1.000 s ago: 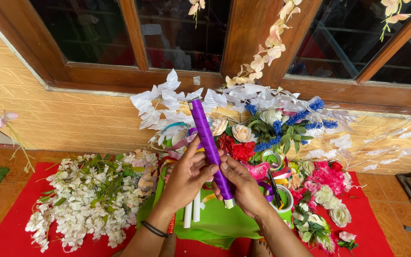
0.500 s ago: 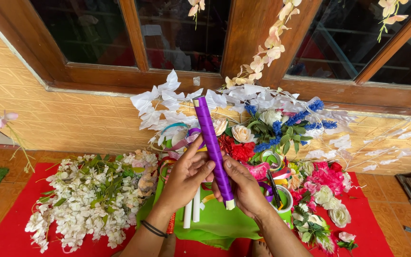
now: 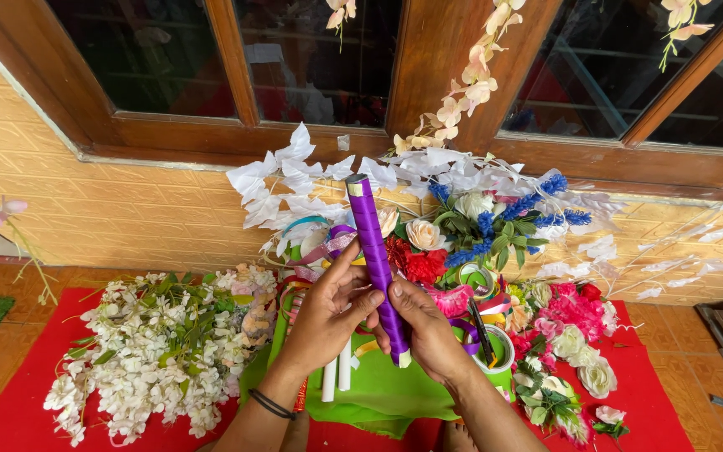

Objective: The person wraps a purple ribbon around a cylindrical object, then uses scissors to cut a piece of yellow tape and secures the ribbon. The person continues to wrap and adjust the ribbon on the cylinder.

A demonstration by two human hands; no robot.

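White blossom sprays (image 3: pixel 156 351) lie on the red cloth (image 3: pixel 10 418), well off to the outer side of our left hand (image 3: pixel 328 314). That hand closes its fingers round the purple ribbon-wrapped stick (image 3: pixel 376 259), which stands nearly upright. Our right hand (image 3: pixel 428 335), just beside it, pinches the stick's lower end. Beyond it lie pink flowers (image 3: pixel 575 310).

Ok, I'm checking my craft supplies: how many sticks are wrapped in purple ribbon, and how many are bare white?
Purple ribbon-wrapped stick, gripped by the left hand and right hand: 1
Plain white sticks lying on the green cloth: 2
Total: 3
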